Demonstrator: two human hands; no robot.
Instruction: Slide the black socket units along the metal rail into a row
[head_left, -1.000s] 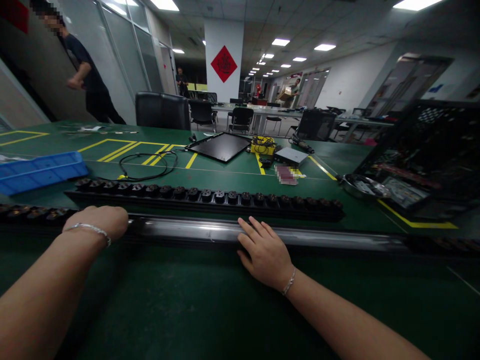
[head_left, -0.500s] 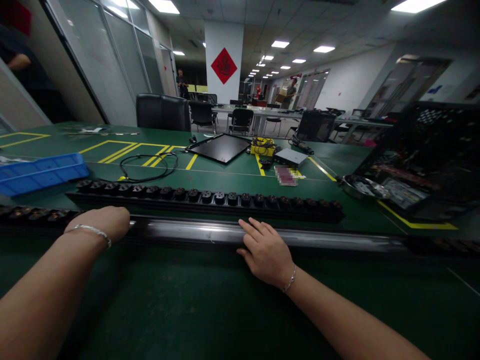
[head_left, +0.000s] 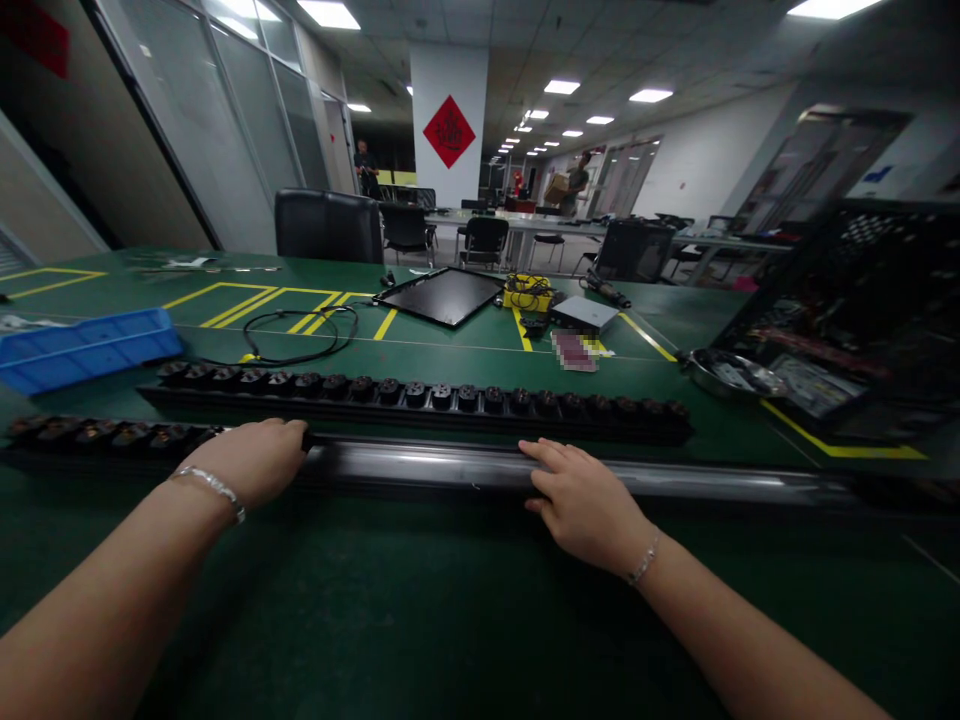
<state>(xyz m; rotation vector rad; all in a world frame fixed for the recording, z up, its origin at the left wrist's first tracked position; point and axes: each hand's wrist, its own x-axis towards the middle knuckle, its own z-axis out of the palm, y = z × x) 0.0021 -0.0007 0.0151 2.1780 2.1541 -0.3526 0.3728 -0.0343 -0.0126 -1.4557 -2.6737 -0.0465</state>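
A long black power strip (head_left: 420, 465) lies across the table in front of me. Its middle is smooth and shiny; round sockets line its left part, and the right end is dark and blurred. My left hand (head_left: 251, 460) is closed over the strip where the sockets meet the smooth stretch, fingertips partly hidden. Further right, my right hand (head_left: 592, 505) straddles the smooth part, fingers across the top and thumb at the near edge. Just behind lies a second black power strip (head_left: 427, 408), its row of sockets facing up, untouched.
On the green table (head_left: 360, 610) stand a blue bin (head_left: 90, 350) at left and a looped black cable (head_left: 300, 335). Behind are a dark flat panel (head_left: 442, 296) and a grey box (head_left: 585, 314). A metal bowl (head_left: 731, 375) and an open computer case (head_left: 840, 320) stand right.
Both hands have moved right together, and the near power strip has slid right with them. More of its left sockets now show. The far strip has stayed in place.
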